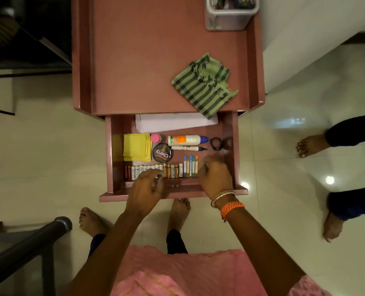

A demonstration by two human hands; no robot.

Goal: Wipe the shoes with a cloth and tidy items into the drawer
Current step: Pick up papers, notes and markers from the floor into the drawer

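Drawer [236, 150] of smooth reddish wood holds cylindrical batteries [173, 170].

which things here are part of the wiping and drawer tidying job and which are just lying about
Job: striped cloth; open drawer; batteries; polish tin; glue bottle; left hand; right hand.

Lying about: clear container; dark railing.
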